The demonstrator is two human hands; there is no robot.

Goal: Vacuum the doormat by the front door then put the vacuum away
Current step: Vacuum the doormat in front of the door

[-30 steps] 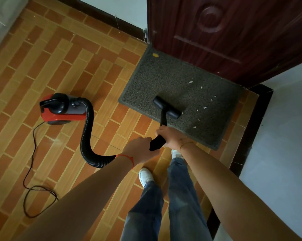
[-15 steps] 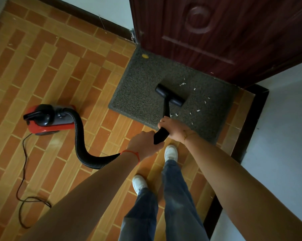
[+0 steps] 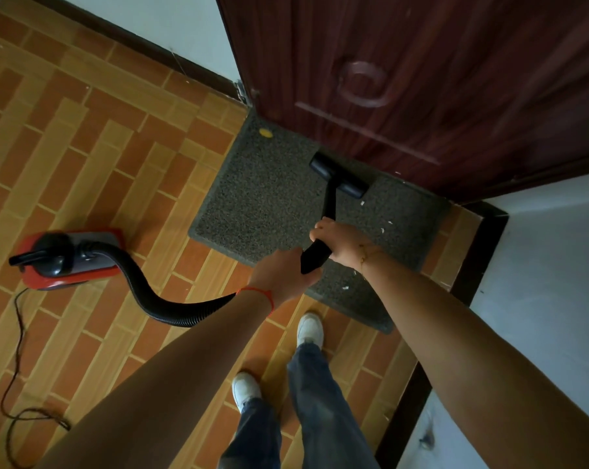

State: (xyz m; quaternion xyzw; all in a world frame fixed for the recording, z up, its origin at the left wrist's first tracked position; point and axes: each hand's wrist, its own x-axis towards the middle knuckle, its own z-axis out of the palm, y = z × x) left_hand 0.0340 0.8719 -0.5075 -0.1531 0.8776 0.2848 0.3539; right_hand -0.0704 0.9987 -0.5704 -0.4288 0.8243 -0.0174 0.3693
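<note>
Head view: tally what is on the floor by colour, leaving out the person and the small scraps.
Red: 1, the vacuum body
Black: 3, the hose, the nozzle, the cord
Grey: 1, the doormat
Yellow: 1, a spot on the doormat
Total: 6

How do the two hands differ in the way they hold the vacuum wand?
The right hand grips the wand higher up, nearer the nozzle; the left hand grips its lower end, by the hose. The left wrist wears a red string, the right a thin gold bracelet. Both hands curl round the wand.
</note>
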